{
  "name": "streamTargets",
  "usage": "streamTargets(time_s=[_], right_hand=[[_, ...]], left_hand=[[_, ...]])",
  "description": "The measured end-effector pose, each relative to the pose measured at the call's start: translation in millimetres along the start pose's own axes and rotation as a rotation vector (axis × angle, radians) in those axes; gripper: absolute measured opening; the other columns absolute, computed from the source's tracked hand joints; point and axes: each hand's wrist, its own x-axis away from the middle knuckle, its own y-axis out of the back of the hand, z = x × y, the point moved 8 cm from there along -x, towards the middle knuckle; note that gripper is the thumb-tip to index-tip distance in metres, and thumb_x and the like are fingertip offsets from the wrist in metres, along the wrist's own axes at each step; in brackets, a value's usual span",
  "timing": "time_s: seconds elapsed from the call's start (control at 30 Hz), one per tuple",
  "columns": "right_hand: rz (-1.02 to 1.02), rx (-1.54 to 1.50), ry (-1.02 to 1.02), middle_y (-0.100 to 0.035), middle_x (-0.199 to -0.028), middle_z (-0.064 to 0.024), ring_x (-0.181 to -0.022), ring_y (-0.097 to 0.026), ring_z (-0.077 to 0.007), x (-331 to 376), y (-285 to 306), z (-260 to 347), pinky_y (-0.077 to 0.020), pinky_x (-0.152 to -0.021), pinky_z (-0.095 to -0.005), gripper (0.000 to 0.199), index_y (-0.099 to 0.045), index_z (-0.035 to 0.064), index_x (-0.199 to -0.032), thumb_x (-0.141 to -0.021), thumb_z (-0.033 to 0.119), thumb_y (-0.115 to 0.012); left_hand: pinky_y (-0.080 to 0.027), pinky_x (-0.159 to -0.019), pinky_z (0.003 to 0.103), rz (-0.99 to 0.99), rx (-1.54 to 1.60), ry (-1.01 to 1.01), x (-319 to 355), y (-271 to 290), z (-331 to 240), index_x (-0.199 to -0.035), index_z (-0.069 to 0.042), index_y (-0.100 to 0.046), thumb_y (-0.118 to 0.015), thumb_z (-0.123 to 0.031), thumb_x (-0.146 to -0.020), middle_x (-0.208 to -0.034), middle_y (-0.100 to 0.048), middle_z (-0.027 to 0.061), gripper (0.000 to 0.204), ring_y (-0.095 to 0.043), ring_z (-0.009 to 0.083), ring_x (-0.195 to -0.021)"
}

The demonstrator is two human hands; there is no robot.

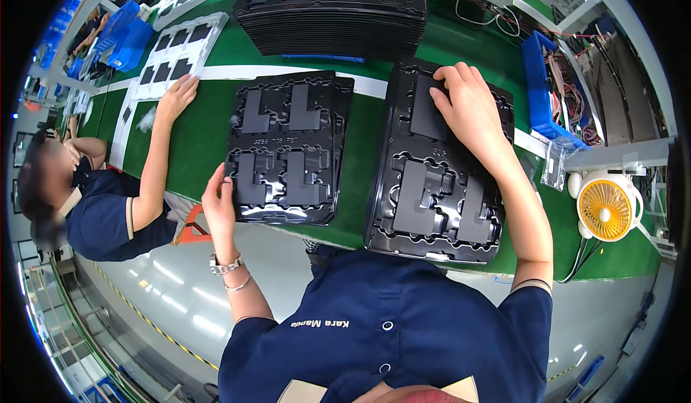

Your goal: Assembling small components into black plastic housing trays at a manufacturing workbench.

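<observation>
Right grip [468, 108], fingers apart, lay over grey piece [425, 119]; left grip [219, 205], closure unclear, sat at black tray [279, 142] edge. Uneven push risked unseating piece.

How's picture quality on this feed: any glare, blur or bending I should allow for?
Head view: bright reflected streaks on the floor, white glints on the glossy left tray and right tray; head view: left hand and right hand look reasonably sharp, with no obvious motion blur; head view: fisheye bends straight edges toward the rim, and the corners go black.
</observation>
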Motion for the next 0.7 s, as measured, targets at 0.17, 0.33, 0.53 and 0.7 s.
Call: streamTargets(time_s=[0.17,0.33,0.53,0.7], right_hand=[[0.018,-0.364,-0.240,-0.057,-0.082,-0.0092,-0.082,-0.054,-0.0266,-4.8,-5.8,-25.1,-0.0450,-0.076,-0.0392,0.019,-0.054,0.0033,-0.096,-0.085,0.015,-0.066],[-0.007,-0.627,-0.307,-0.057,-0.070,-0.0035,-0.063,-0.049,-0.0125,-0.6,-5.0,-29.0,-0.0428,-0.063,-0.0282,0.021,-0.051,0.0025,-0.097,-0.088,0.014,-0.066],[-0.046,-0.775,-0.246,-0.054,-0.068,-0.0007,-0.064,-0.048,-0.0077,4.2,1.0,-29.1,-0.0427,-0.065,-0.0244,0.019,-0.054,0.0012,-0.103,-0.089,0.008,-0.064],[-0.015,-0.796,-0.237,-0.054,-0.069,-0.0002,-0.068,-0.051,-0.0071,4.9,11.5,-19.4,-0.0436,-0.069,-0.0235,0.020,-0.060,0.0008,-0.107,-0.088,0.005,-0.063]], left_hand=[[-0.040,-0.099,0.040,-0.023,-0.220,-0.183,-2.9,-16.6,-22.0,-0.121,-0.003,-0.062,-0.058,-0.014,-0.093,-0.123,-0.059,0.0137,0.030,-0.052,0.0306,-0.115],[-0.042,-0.099,0.040,-0.012,-0.248,-0.189,3.6,-29.3,-36.3,-0.125,-0.003,-0.059,-0.057,-0.014,-0.094,-0.124,-0.061,0.0144,0.033,-0.055,0.0308,-0.112],[-0.041,-0.099,0.039,-0.045,-0.218,-0.178,10.3,-26.5,-22.6,-0.127,-0.003,-0.059,-0.057,-0.012,-0.094,-0.123,-0.062,0.0151,0.034,-0.055,0.0309,-0.114],[-0.041,-0.100,0.039,-0.042,-0.204,-0.206,7.2,-28.0,-24.9,-0.127,-0.002,-0.059,-0.056,-0.011,-0.094,-0.124,-0.062,0.0157,0.034,-0.055,0.0307,-0.114]])
